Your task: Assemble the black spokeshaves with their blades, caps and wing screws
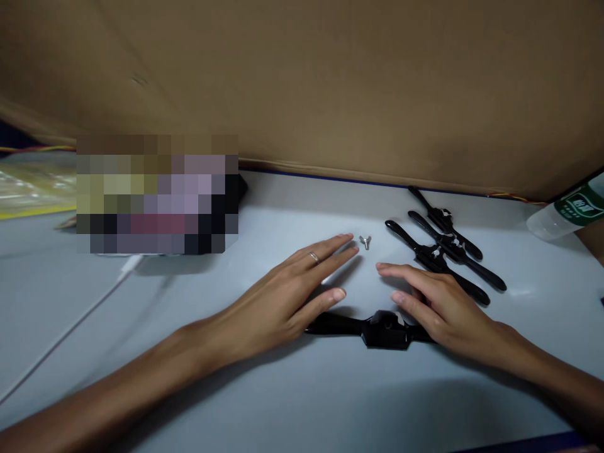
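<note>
My left hand lies flat on the white table, fingers stretched toward a small metal wing screw just beyond its fingertips. It holds nothing, and a ring sits on one finger. My right hand rests open beside it, fingers extended, its palm over the right handle of a black spokeshave lying crosswise just below both hands. Three more black spokeshaves lie side by side at an angle to the right of my right hand.
A large cardboard sheet stands along the back of the table. A blurred-out object sits at the left with a white cable running from it. A plastic bottle lies at the far right.
</note>
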`<state>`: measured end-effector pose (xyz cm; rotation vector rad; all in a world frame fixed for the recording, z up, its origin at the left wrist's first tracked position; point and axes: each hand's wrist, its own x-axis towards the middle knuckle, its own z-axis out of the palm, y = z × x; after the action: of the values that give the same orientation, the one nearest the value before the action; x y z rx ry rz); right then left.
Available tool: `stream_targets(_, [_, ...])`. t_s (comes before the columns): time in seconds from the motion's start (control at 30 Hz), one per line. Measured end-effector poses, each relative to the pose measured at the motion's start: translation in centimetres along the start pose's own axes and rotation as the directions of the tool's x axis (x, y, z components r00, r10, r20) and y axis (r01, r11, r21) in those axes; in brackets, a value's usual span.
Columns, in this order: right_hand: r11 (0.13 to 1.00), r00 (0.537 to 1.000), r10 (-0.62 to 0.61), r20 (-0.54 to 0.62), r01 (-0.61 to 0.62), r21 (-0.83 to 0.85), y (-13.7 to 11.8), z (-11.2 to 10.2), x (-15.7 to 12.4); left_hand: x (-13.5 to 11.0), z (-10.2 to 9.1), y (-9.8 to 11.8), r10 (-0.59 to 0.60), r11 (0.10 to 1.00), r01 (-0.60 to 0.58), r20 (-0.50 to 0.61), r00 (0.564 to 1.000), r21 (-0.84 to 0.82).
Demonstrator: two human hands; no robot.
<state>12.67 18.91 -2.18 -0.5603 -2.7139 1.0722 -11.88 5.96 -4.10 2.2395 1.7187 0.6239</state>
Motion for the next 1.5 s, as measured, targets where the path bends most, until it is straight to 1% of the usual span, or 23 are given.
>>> stream_targets(0.1, [1.0, 1.0, -0.013, -0.017, 0.013, 0.004, 0.2, 0.1, 0.1, 0.3, -0.3, -0.8, -0.038, 0.999, 0.039, 0.021, 0.999, -0.029])
stream_targets(0.17, [1.0, 1.0, -0.016, -0.018, 0.017, 0.022, 0.3, 0.2, 0.2, 0.7, -0.4, -1.2, -0.043, 0.999, 0.044, 0.038, 0.998, -0.019])
stream_targets(0.3, [0.997, 0.999, -0.002, -0.033, 0.005, 0.071, 0.4, 0.2, 0.2, 2.0, -0.1, -1.7, -0.012, 1.0, 0.011, 0.066, 0.998, 0.024])
stream_targets(0.43, [0.995, 0.999, -0.001, -0.037, 0.005, 0.099, 0.5, 0.3, 0.4, 2.8, 0.4, -1.5, -0.003, 1.0, 0.003, 0.085, 0.996, 0.0])
stream_targets(0.53, [0.992, 0.998, -0.018, -0.059, 0.025, 0.125, 0.6, 0.3, 0.5, 2.8, 0.3, -0.8, 0.006, 0.996, 0.004, 0.113, 0.994, -0.086])
stream_targets(0.63, [0.985, 0.992, -0.002, -0.124, 0.023, 0.168, 0.6, 0.3, 0.6, 2.6, 0.1, 0.0, 0.054, 0.971, -0.016, 0.154, 0.987, -0.238])
stream_targets(0.67, [0.985, 0.989, 0.011, -0.147, 0.015, 0.171, 0.6, 0.3, 0.6, 2.6, 0.1, 0.2, 0.051, 0.956, -0.008, 0.139, 0.989, -0.294])
stream_targets(0.73, [0.991, 0.98, 0.012, -0.201, 0.016, 0.136, 0.7, 0.4, 0.5, 2.4, 0.1, 0.4, 0.003, 0.914, 0.018, 0.052, 0.999, -0.406])
stream_targets(0.8, [0.996, 0.967, -0.04, -0.25, 0.058, 0.065, 0.8, 0.5, 0.4, 2.3, 0.0, 0.4, -0.094, 0.861, 0.063, -0.036, 0.995, -0.504])
stream_targets(0.87, [0.995, 0.954, -0.099, -0.284, 0.103, -0.002, 1.1, 0.5, 0.3, 2.1, -0.1, 0.3, -0.195, 0.813, 0.119, -0.072, 0.978, -0.57])
stream_targets(0.93, [0.992, 0.948, -0.122, -0.294, 0.107, -0.065, 1.4, 0.5, 0.2, 1.9, -0.2, 0.3, -0.265, 0.782, 0.167, -0.078, 0.961, -0.601])
stream_targets(1.0, [0.984, 0.957, -0.117, -0.265, 0.076, -0.159, 1.7, 0.4, 0.1, 1.7, -0.3, 0.4, -0.303, 0.778, 0.199, -0.078, 0.95, -0.595])
stream_targets(1.07, [0.96, 0.974, -0.104, -0.203, 0.045, -0.276, 2.0, 0.4, 0.0, 1.6, -0.3, 0.5, -0.329, 0.788, 0.228, -0.077, 0.941, -0.572])
stream_targets(1.17, [0.917, 0.987, -0.1, -0.123, 0.043, -0.396, 2.1, 0.3, 0.1, 1.7, -0.2, 0.6, -0.363, 0.797, 0.268, -0.075, 0.929, -0.541])
stream_targets(1.3, [0.911, 0.993, -0.089, -0.073, 0.052, -0.408, 2.1, -0.2, 0.2, 1.9, -0.1, 0.6, -0.385, 0.803, 0.293, -0.076, 0.92, -0.519])
stream_targets(1.37, [0.919, 0.996, -0.077, -0.052, 0.051, -0.39, 2.1, -0.7, 0.1, 2.0, -0.1, 0.6, -0.376, 0.807, 0.283, -0.083, 0.923, -0.518])
stream_targets(1.5, [0.933, 0.997, -0.067, 0.033, 0.075, -0.353, 1.9, -1.8, -0.2, 2.2, 0.1, 0.6, -0.342, 0.815, 0.233, -0.117, 0.932, -0.531])
